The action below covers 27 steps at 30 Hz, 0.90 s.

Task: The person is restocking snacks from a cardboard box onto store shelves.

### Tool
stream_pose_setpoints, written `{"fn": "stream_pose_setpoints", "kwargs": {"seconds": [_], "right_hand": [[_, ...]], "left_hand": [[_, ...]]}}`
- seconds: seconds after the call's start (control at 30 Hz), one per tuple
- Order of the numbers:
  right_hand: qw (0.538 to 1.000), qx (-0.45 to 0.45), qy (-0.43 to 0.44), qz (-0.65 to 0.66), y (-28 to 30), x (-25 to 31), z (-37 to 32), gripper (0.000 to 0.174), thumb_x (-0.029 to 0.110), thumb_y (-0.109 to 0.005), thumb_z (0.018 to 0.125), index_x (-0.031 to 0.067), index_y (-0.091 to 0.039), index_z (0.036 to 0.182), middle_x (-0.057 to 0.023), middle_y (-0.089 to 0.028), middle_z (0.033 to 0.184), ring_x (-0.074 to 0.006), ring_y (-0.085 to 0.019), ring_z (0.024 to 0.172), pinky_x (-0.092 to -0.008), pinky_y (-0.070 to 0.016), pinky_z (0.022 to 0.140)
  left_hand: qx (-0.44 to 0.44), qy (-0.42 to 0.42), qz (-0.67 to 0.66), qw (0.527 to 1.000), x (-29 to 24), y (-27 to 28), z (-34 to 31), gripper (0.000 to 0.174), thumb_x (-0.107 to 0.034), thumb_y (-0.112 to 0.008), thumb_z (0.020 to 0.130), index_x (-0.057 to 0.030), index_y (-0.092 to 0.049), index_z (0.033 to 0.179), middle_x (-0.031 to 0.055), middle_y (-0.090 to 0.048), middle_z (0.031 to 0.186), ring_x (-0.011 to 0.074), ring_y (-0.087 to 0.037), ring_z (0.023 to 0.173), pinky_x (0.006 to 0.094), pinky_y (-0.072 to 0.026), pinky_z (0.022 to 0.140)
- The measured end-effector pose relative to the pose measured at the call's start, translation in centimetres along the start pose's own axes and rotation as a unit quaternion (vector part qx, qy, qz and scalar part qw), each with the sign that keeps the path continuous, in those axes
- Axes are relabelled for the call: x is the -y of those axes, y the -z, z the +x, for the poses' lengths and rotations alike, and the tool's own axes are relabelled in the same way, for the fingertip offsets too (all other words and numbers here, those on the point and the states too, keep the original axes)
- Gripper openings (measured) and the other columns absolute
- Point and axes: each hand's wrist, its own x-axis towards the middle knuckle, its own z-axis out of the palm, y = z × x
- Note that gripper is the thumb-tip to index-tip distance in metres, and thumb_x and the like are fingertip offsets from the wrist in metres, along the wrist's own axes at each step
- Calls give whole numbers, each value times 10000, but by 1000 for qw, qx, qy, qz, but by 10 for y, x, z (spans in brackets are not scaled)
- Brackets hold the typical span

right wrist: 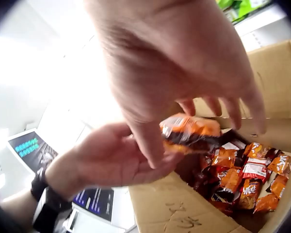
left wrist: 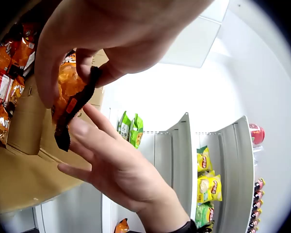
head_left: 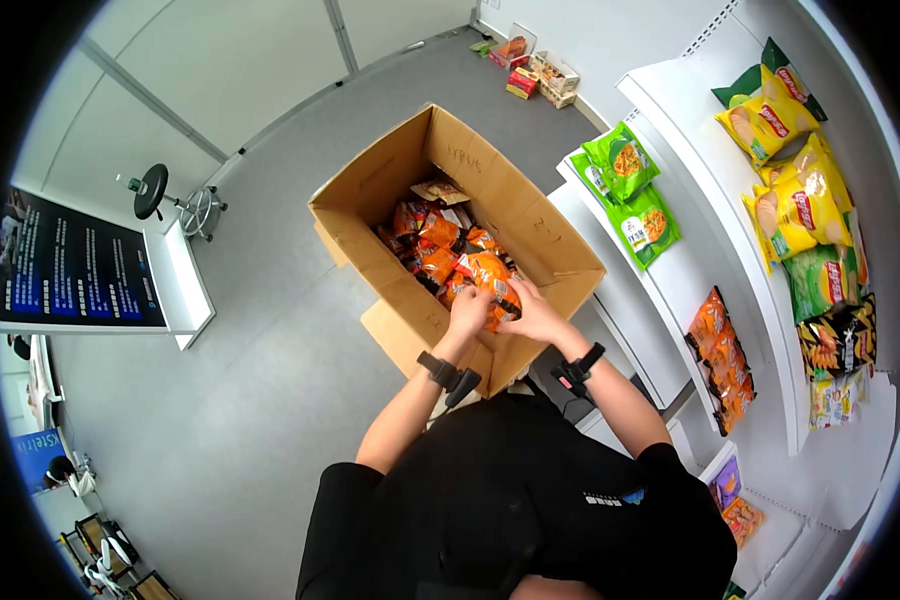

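Observation:
An orange snack bag with black edges (head_left: 489, 272) (left wrist: 69, 87) (right wrist: 194, 130) is held at the near end of an open cardboard box (head_left: 355, 245). My left hand (head_left: 469, 312) (left wrist: 116, 36) (right wrist: 106, 158) pinches the bag along its black edge, with thumb and fingers bent round it. On the bag's other side is my right hand (head_left: 537, 317) (left wrist: 121, 167) (right wrist: 179, 63), its thumb at the bag and its other fingers spread and fairly straight. Several similar orange bags (head_left: 437, 232) (right wrist: 228, 179) lie loose inside the box.
White shelves on the right carry green noodle bags (head_left: 630, 180), yellow chip bags (head_left: 800, 205) and a row of orange bags (head_left: 722, 360). Small boxes (head_left: 545, 80) lie on the floor by the wall. A black stool (head_left: 151, 191) and dark display panel (head_left: 75, 260) are at left.

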Motion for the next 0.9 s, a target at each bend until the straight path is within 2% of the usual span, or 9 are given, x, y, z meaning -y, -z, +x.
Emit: {"fn": "stream_pose_setpoints", "kwargs": {"seconds": [0.1, 0.13, 0.27, 0.4, 0.47, 0.57, 0.63, 0.7, 0.9], "right_hand": [[989, -94, -13, -113, -8, 31, -14, 729, 267, -712, 672, -4, -374, 1259, -208, -429, 1254, -368, -467, 1102, -399, -428, 889], [984, -122, -27, -127, -6, 38, -16, 682, 257, -701, 681, -7, -400, 1232, -207, -463, 1221, -377, -486, 1073, -409, -441, 864], [983, -141, -82, -81, -7, 35, -22, 473, 196, -650, 724, 2, -469, 1116, -188, -582, 1022, -382, -564, 915, -433, -466, 752], [971, -202, -129, -5, 2, 35, -36, 330, 156, -608, 759, 8, -515, 1038, -197, -617, 917, -381, -588, 855, -423, -471, 706], [945, -259, -115, 163, -10, 7, -36, 307, 157, -580, 796, -15, -528, 1044, -196, -632, 911, -324, -618, 844, -376, -473, 718], [896, -315, -208, 233, 1, 3, -48, 324, 172, -581, 815, -34, -541, 1062, -114, -640, 939, -181, -608, 846, -302, -467, 711], [815, -289, -208, 458, 10, -1, -57, 319, 199, -568, 836, -9, -531, 1074, -110, -616, 959, -201, -609, 849, -316, -487, 713], [685, -235, -239, 647, 21, -4, -71, 323, 218, -560, 845, 14, -520, 1092, -102, -602, 972, -209, -609, 836, -328, -499, 715], [651, -258, -210, 682, 33, -3, -97, 318, 320, -550, 858, 83, -509, 1065, -90, -583, 901, -182, -578, 774, -319, -488, 666]], "left_hand": [[-24, -59, 104, 993, 8, -8, 3, 162, -186, -535, 796, -26, -538, 772, 82, -607, 750, 188, -596, 680, 345, -502, 620], [-67, -108, 137, 982, 4, -14, -6, 272, -228, -578, 736, 20, -521, 641, 156, -587, 640, 229, -590, 587, 362, -479, 582], [-33, -141, 246, 958, -18, -26, -38, 276, -241, -586, 710, 15, -512, 635, 145, -552, 625, 248, -544, 586, 366, -440, 582], [-22, -338, 309, 889, 5, -34, -27, 363, -320, -646, 722, 6, -525, 618, 131, -547, 642, 222, -536, 604, 345, -435, 581], [9, -294, 279, 914, 3, -36, -32, 386, -349, -654, 748, 3, -538, 639, 104, -556, 663, 175, -528, 625, 309, -427, 586], [36, -216, 198, 956, 1, -37, -41, 384, -363, -647, 785, 2, -556, 707, 63, -565, 692, 117, -511, 658, 262, -414, 598], [49, -190, 167, 966, 4, -40, -39, 373, -357, -650, 788, 5, -566, 757, 48, -569, 696, 106, -510, 650, 254, -420, 598], [63, -193, 174, 964, 7, -42, -37, 369, -347, -665, 770, 8, -572, 799, 45, -571, 687, 119, -521, 612, 269, -440, 588], [199, -8, 35, 979, -4, -66, -44, 467, -456, -566, 831, -19, -553, 999, 75, -588, 926, 131, -557, 795, 277, -451, 650]]}}
